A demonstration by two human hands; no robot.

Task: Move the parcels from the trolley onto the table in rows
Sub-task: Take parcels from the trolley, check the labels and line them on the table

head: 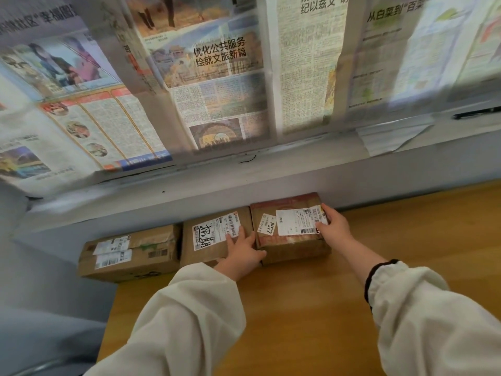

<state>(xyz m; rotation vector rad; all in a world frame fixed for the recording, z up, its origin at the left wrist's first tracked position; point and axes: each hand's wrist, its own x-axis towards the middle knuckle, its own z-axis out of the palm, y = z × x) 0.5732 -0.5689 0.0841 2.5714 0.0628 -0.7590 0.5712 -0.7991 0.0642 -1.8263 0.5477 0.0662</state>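
1. The right parcel (292, 248) sits on the counter (298, 308) at its far edge, close under the grey wall (244, 185). It is the right-hand end of a row of three.
2. Its long axis runs left to right, along the wall and in line with the middle parcel (211, 234) and the left parcel (130, 256). It touches the middle parcel, or very nearly does.
3. Your right hand (333, 226) is at the parcel's right end. Its fingers (325, 213) curl over the far right corner onto the white label, gripping that end.
4. Your left hand (241, 253) is at the parcel's near left corner. Its fingers lie fairly straight on top of the middle parcel, and the side of the hand is up against the right parcel. You cannot tell from here where the thumb sits.
5. The parcel therefore lies between your two hands, with the right hand holding it and the left only steadying it.
6. It looks seated, so the likely next step is to let go and draw both hands back toward you.
7. The free counter lies to the right of this parcel, nearer your right hand, so the next parcel probably goes there.
8. The trolley is out of view.
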